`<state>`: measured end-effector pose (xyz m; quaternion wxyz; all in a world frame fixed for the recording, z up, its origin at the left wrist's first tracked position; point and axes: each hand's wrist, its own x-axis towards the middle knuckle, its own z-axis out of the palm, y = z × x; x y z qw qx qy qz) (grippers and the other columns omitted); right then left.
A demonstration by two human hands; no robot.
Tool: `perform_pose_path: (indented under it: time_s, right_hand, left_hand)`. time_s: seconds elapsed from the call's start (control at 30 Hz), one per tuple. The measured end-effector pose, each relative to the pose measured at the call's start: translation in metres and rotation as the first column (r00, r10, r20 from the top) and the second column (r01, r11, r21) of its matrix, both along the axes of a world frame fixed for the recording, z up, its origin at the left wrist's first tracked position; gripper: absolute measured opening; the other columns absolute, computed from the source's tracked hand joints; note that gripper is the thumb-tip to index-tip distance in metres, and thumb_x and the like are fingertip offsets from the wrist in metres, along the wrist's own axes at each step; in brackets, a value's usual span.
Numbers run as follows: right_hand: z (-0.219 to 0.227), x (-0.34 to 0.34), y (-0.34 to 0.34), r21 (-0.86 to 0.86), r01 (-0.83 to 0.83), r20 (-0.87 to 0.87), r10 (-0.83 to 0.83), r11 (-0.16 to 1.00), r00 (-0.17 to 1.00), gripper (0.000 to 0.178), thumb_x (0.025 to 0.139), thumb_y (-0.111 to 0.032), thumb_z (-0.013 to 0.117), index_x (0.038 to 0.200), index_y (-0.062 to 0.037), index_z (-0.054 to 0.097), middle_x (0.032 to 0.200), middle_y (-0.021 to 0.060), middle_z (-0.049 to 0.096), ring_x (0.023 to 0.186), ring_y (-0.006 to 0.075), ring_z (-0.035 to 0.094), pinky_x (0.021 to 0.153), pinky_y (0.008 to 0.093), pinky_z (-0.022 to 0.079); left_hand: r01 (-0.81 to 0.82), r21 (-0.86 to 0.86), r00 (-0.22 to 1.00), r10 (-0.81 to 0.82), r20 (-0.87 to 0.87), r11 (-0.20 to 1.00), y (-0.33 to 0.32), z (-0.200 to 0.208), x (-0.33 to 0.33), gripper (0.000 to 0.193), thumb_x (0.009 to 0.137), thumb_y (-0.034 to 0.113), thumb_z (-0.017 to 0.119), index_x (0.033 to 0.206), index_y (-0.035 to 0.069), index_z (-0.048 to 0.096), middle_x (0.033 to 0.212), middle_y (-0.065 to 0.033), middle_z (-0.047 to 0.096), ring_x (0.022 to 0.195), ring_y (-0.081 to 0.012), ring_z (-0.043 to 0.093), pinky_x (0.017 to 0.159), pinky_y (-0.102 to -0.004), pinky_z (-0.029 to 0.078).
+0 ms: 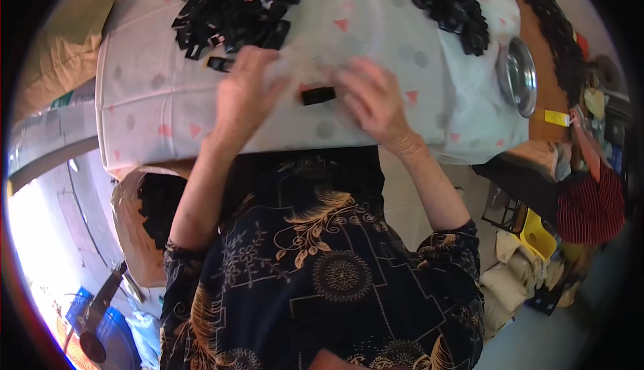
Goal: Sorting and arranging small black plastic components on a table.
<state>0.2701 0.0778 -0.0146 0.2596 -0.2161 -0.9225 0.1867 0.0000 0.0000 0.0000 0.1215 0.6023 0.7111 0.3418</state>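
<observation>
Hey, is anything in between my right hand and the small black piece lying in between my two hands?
Nothing visible: the black piece shows just left of your right hand, over the patterned tablecloth. The hand is blurred, so whether it touches is unclear.

Blurred left hand (245, 91) and blurred right hand (377, 101)

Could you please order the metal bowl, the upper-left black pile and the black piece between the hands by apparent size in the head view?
1. Black pile, even cut off by the picture's upper edge
2. Metal bowl
3. Black piece
</observation>
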Motion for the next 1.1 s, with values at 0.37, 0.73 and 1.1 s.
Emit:
perform_pose_path:
  time_s: [0.37, 0.73, 1.1]
  right_hand:
    - [0.008, 0.139, 0.122, 0.356, 0.738, 0.082, -0.806, 0.573, 0.587, 0.032, 0.088, -0.014, 0.068, 0.118, -0.0064, 0.060, 0.107, 0.0151, 0.063, 0.095, 0.0365, 0.062, 0.082, 0.0448, 0.050]
    - [-0.009, 0.147, 0.132, 0.287, 0.748, -0.117, -0.753, 0.598, 0.647, 0.038, 0.085, -0.004, 0.063, 0.122, -0.0114, 0.062, 0.099, 0.0129, 0.068, 0.091, 0.0304, 0.066, 0.077, 0.0405, 0.054]
    - [0.059, 0.039, 0.063, 0.125, 0.015, 0.379, -0.061, 0.992, 0.923, 0.025, 0.083, 0.005, 0.061, 0.107, -0.0022, 0.061, 0.103, 0.0117, 0.059, 0.093, 0.0302, 0.060, 0.079, 0.0391, 0.051]
  left_hand:
    - [0.046, 0.004, 0.942, -0.042, -0.332, 0.999, 0.026, 0.003, 0.038, 0.011, 0.083, 0.016, 0.066, 0.086, 0.009, 0.058, 0.090, -0.0067, 0.055, 0.089, -0.0283, 0.061, 0.067, -0.0429, 0.051]
    - [0.261, -0.156, 0.940, -0.288, -0.184, 0.953, 0.026, 0.018, 0.060, 0.033, 0.087, 0.009, 0.066, 0.118, 0.017, 0.058, 0.107, -0.0093, 0.058, 0.088, -0.0336, 0.066, 0.070, -0.0441, 0.053]
    - [0.371, -0.253, 0.889, -0.421, -0.183, 0.893, 0.031, 0.007, 0.053, 0.038, 0.085, 0.014, 0.070, 0.120, 0.015, 0.055, 0.109, -0.0104, 0.053, 0.090, -0.0343, 0.066, 0.074, -0.0459, 0.054]
